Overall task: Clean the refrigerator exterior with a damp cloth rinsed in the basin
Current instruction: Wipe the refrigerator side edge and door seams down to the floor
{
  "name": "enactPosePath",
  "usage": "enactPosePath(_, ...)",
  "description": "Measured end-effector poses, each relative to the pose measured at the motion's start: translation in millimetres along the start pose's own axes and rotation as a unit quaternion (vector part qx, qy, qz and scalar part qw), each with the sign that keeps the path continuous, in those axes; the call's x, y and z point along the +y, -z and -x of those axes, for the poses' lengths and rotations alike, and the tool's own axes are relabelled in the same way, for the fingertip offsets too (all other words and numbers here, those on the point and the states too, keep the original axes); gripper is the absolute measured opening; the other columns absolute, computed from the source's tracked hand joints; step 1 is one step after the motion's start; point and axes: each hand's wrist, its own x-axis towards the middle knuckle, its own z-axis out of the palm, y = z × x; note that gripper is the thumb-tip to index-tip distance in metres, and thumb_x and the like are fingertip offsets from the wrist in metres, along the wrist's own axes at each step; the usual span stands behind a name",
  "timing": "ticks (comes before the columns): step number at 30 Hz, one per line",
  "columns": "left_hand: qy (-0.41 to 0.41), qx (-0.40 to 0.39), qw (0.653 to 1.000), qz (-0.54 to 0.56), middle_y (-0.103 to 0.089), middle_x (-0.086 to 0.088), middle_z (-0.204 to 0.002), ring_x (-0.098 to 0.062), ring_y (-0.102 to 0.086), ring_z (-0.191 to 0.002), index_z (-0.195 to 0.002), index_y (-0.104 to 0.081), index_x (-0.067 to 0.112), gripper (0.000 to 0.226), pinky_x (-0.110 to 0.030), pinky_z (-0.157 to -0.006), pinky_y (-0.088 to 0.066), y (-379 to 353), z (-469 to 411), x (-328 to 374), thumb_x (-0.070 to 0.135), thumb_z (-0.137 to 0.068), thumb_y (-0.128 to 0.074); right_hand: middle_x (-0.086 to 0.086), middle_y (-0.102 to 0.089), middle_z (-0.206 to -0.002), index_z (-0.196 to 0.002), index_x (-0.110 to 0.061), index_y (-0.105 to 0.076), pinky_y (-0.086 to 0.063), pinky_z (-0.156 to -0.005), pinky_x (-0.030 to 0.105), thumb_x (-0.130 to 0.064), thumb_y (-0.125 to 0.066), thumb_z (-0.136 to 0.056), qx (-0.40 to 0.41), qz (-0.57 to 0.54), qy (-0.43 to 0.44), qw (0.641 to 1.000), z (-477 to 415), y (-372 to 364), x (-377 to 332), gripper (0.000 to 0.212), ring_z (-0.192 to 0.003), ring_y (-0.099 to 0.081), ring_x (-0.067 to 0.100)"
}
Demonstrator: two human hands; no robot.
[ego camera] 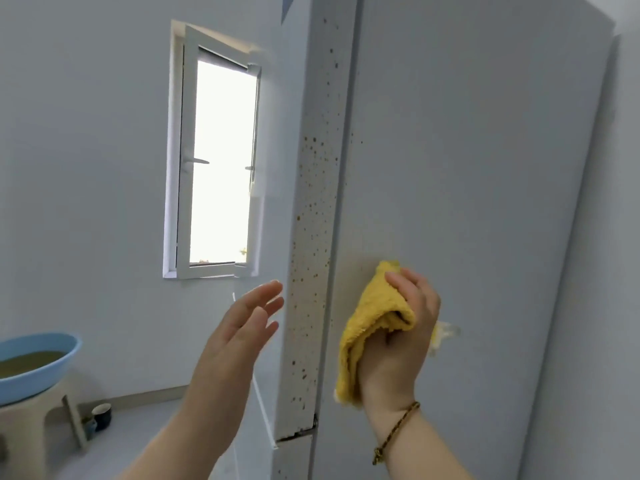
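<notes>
basin (52, 372): blue, murky water, on a stool (24, 431), far left | left hand (239, 327): fingers straight, holding nothing, just beside the refrigerator's (467, 168) speckled edge | right hand (401, 334): fingers curled round yellow cloth (367, 323), pressing it against the refrigerator's side

The cloth (374, 327) I grip in my right hand (401, 334) is plain mustard yellow. The refrigerator (467, 168) is a flat pale grey-white. Its door edge (313, 244), on the left, is peppered with orange-brown specks, thickest low down. My bracelet (394, 431) is braided brown and gold. Far left, the basin (52, 372) is light blue, its water (24, 362) murky olive-brown, and the stool (24, 431) beneath it beige. The window frame (183, 150) is white.
</notes>
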Motion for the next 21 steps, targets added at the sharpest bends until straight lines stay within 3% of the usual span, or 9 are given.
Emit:
enactPosePath(3,0.004,0.039,0.994,-0.103,-0.054,0.026,-0.117,0.0,-0.046,-0.12,-0.101,-0.05,0.053,0.026,-0.027,-0.104,-0.03,10,-26,4,0.061,-0.076,-0.053,0.001,-0.041,-0.116,-0.113,-0.016,-0.046,-0.035,-0.098,0.013,-0.022,-0.045,-0.083,0.0,0.031,0.062,0.998,-12,-35,3,0.031,-0.107,-0.043,0.019)
enactPosePath(6,0.01,0.023,0.985,-0.168,-0.041,0.022,-0.127,-0.003,-0.037,-0.122,-0.103,-0.04,0.057,0.02,-0.026,-0.101,-0.024,13,-54,2,0.044,-0.09,-0.032,0.007,-0.052,-0.117,-0.124,-0.018,-0.034,-0.041,-0.094,0.03,-0.047,-0.04,-0.091,-0.033,0.048,0.071,0.996,-8,-66,-5,0.044,-0.109,-0.048,0.017)
enactPosePath(8,-0.003,-0.001,0.985,-0.175,-0.041,0.026,-0.125,0.003,-0.038,-0.117,-0.104,-0.04,0.057,0.023,-0.023,-0.1,-0.024,13,-71,2,0.04,-0.093,-0.029,0.004,-0.047,-0.126,-0.128,-0.015,-0.033,-0.031,-0.105,0.032,-0.049,-0.031,-0.094,-0.076,0.118,0.122,0.983,4,-72,3,0.049,-0.123,-0.039,0.013)
enactPosePath(10,-0.006,-0.021,0.986,-0.165,-0.038,0.027,-0.125,0.006,-0.035,-0.116,-0.108,-0.039,0.055,0.024,-0.021,-0.102,-0.023,13,-87,1,0.039,-0.094,-0.028,0.0,-0.037,-0.136,-0.131,-0.013,-0.033,-0.012,-0.115,0.037,-0.045,-0.023,-0.097,-0.115,0.21,0.194,0.951,10,-69,21,0.048,-0.139,-0.019,0.009)
enactPosePath(12,0.002,-0.037,0.988,-0.151,-0.031,0.027,-0.127,0.005,-0.027,-0.12,-0.11,-0.035,0.057,0.024,-0.023,-0.103,-0.02,12,-104,1,0.043,-0.095,-0.024,-0.001,-0.033,-0.141,-0.134,-0.018,-0.033,0.004,-0.114,0.044,-0.045,-0.017,-0.098,-0.131,0.283,0.236,0.921,6,-63,33,0.048,-0.143,-0.005,0.009)
enactPosePath(16,0.004,-0.079,0.99,-0.117,-0.027,0.036,-0.125,0.001,-0.023,-0.126,-0.107,-0.035,0.064,0.03,-0.029,-0.096,-0.026,14,-131,8,0.071,-0.082,-0.022,-0.004,-0.023,-0.146,-0.139,-0.024,-0.022,0.005,-0.109,0.053,-0.054,-0.012,-0.095,-0.14,0.314,0.272,0.899,-15,-67,31,0.054,-0.143,0.004,0.017)
enactPosePath(19,-0.008,-0.103,0.988,-0.117,-0.032,0.036,-0.129,0.0,-0.024,-0.132,-0.099,-0.041,0.075,0.056,-0.035,-0.1,-0.031,22,-135,8,0.095,-0.049,-0.028,-0.004,-0.021,-0.147,-0.14,-0.027,-0.021,0.006,-0.108,0.052,-0.056,-0.013,-0.093,-0.13,0.305,0.266,0.905,-53,-80,18,0.055,-0.141,-0.003,0.02)
enactPosePath(21,-0.009,-0.119,0.986,-0.118,-0.033,0.04,-0.125,0.002,-0.026,-0.13,-0.094,-0.045,0.077,0.063,-0.04,-0.105,-0.03,29,-138,7,0.098,-0.036,-0.032,-0.002,-0.026,-0.148,-0.139,-0.025,-0.026,0.006,-0.108,0.055,-0.053,-0.025,-0.089,-0.125,0.289,0.256,0.914,-85,-91,3,0.058,-0.136,-0.009,0.024)
